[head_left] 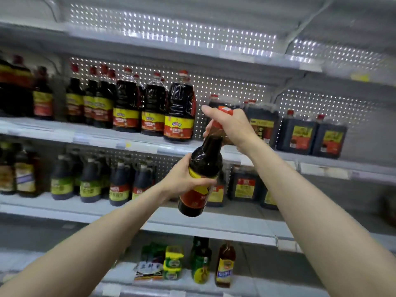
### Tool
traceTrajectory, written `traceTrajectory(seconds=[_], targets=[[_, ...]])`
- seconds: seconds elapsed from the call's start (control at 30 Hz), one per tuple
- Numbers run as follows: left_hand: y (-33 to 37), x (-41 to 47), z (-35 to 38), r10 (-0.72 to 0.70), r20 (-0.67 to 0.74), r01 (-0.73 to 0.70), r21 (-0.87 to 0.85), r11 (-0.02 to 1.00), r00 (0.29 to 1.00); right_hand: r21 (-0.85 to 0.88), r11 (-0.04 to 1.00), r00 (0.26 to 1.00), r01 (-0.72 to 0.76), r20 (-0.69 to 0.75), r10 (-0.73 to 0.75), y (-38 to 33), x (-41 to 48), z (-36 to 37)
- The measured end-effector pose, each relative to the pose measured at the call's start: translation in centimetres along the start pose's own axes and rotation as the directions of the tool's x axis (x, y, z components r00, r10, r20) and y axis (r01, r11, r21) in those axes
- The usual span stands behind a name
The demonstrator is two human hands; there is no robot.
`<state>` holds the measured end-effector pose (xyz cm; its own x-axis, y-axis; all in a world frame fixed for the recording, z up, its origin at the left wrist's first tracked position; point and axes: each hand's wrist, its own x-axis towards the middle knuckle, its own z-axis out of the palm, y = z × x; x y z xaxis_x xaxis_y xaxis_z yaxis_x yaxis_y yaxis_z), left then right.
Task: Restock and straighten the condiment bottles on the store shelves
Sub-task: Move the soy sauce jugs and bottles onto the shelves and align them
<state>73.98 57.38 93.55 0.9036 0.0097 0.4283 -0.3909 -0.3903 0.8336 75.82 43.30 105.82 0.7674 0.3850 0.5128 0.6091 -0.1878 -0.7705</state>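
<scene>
My forearms are filling the lower view. My left hand (184, 179) is gripping the labelled belly of a dark sauce bottle (204, 159), and my right hand (230, 125) is wrapping round its neck and red cap. I am holding it tilted in the air before the middle shelf (96, 136). Going in tilted, I am risking a knock against the row's end bottle (179, 108). My right hand is hiding most of the cap, and blur is smearing the labels.

The left hand (182, 181) and right hand (232, 127), with slim forearms (96, 239), are bare.
</scene>
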Motion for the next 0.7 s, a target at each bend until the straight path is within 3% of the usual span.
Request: traceTrajectory(seconds=[0.23,0.4,0.7], targets=[[2.3,-0.5,-6.0,0.054,-0.106,-0.052,0.021,0.998,0.993,0.021,0.982,0.978,0.187,0.091,-0.188,-4.4,1.6,2.5],[3.1,-1.8,-11.3,0.082,-0.159,-0.075,0.047,0.996,0.984,0.052,0.973,0.963,0.223,0.141,-0.228,-6.3,2.8,6.5],[0.1,-7.1,-25.8,0.043,-0.231,-0.029,0.065,0.997,0.972,0.07,0.965,0.938,0.253,0.227,-0.262,-11.2,5.4,21.4]])
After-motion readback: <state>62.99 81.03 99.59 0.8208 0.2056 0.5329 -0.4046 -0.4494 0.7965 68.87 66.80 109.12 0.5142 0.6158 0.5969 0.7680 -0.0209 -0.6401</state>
